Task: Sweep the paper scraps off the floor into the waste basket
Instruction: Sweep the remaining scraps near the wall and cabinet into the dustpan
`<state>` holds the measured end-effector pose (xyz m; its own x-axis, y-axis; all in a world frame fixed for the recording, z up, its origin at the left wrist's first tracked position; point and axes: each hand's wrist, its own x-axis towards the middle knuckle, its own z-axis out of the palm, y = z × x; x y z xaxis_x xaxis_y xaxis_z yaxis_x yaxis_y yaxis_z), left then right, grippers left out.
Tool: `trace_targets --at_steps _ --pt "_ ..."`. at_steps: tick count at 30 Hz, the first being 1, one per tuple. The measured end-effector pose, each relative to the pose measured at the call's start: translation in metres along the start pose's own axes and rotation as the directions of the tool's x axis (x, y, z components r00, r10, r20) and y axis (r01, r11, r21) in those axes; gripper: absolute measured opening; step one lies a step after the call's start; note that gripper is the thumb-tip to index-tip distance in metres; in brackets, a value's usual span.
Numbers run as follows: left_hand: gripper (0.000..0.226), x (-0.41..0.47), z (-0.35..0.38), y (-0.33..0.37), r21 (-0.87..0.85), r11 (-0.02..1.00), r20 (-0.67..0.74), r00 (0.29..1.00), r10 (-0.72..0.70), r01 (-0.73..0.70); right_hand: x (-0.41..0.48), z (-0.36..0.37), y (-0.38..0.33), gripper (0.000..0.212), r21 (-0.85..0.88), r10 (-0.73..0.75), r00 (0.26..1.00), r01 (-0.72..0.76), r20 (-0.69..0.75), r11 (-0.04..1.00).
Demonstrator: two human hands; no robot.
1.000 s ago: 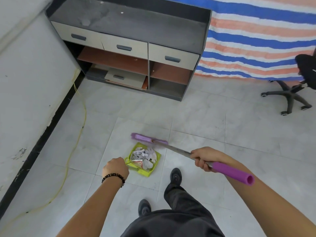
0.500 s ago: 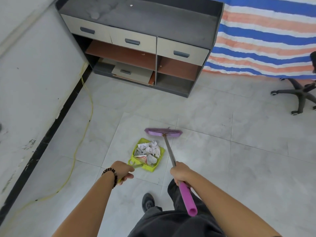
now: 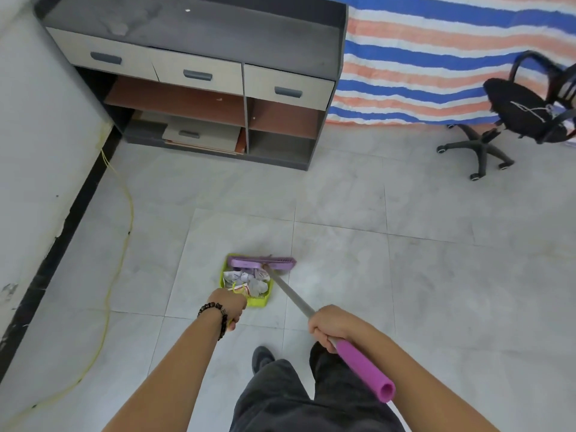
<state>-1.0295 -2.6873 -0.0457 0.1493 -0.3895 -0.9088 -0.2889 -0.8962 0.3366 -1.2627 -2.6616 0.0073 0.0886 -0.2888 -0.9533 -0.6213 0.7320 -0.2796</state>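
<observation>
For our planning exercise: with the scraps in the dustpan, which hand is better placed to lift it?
The left hand: it holds the dustpan by the handle; the right hand grips the broom.

The dustpan [image 3: 261, 300] sits on the floor [image 3: 405, 275] just ahead of the person's feet, with the paper scraps [image 3: 249, 279] inside it. The broom [image 3: 261, 262] has its head across the dustpan's far edge, and its shaft runs back and right to the right hand [image 3: 330, 325]. The left hand [image 3: 227, 304] is at the dustpan's near edge. Farther ahead, a cabinet [image 3: 199, 35] stands beside the left wall [image 3: 37, 151], with a chair [image 3: 514, 120] well to its right. A cable [image 3: 124, 229] trails along the wall.
</observation>
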Motion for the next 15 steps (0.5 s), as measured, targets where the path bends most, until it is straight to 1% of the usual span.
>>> trace_targets --at_steps 1,3,4,6,9,11,12,13,14,15 --pt "0.024 -0.004 0.004 -0.004 0.02 1.0 -0.009 1.0 0.004 -0.004 -0.004 0.001 0.007 0.007 0.149 0.034 0.999 -0.034 0.008 0.988" --pt "0.026 -0.013 0.016 -0.011 0.062 0.998 -0.017 1.0 0.005 -0.004 -0.014 -0.001 0.023 0.012 0.422 0.087 0.995 -0.095 0.038 0.901" --pt "0.025 -0.017 0.023 -0.012 0.093 0.996 -0.02 1.0 0.019 -0.017 -0.02 -0.003 0.032 0.014 0.522 0.094 0.994 -0.106 0.049 0.846" --pt "0.022 -0.027 0.038 -0.01 0.165 0.985 -0.021 0.998 0.06 -0.056 -0.032 -0.008 0.05 0.019 0.662 0.093 0.994 -0.111 0.063 0.741" --pt "0.024 -0.049 0.068 -0.008 0.309 0.943 -0.001 0.991 0.131 -0.124 -0.055 -0.014 0.089 0.027 0.783 0.077 0.994 -0.112 0.082 0.611" --pt "0.024 -0.067 0.094 -0.008 0.382 0.912 0.005 0.987 0.158 -0.148 -0.072 -0.014 0.123 0.029 0.824 0.071 0.995 -0.098 0.071 0.558" --pt "0.021 -0.075 0.108 -0.009 0.431 0.888 0.014 0.985 0.171 -0.16 -0.08 -0.014 0.143 0.028 0.84 0.064 0.996 -0.081 0.055 0.536" --pt "0.011 -0.084 0.123 -0.011 0.483 0.857 0.033 0.981 0.189 -0.181 -0.089 -0.013 0.163 0.027 0.859 0.058 0.998 -0.059 0.034 0.508" --pt "0.017 -0.091 0.139 -0.012 0.515 0.833 0.042 0.977 0.211 -0.202 -0.096 -0.011 0.186 0.026 0.876 0.054 0.999 -0.032 0.007 0.481" --pt "0.038 -0.096 0.157 -0.015 0.549 0.801 0.057 0.967 0.25 -0.239 -0.105 -0.009 0.209 0.024 0.891 0.049 0.999 -0.003 -0.022 0.455"
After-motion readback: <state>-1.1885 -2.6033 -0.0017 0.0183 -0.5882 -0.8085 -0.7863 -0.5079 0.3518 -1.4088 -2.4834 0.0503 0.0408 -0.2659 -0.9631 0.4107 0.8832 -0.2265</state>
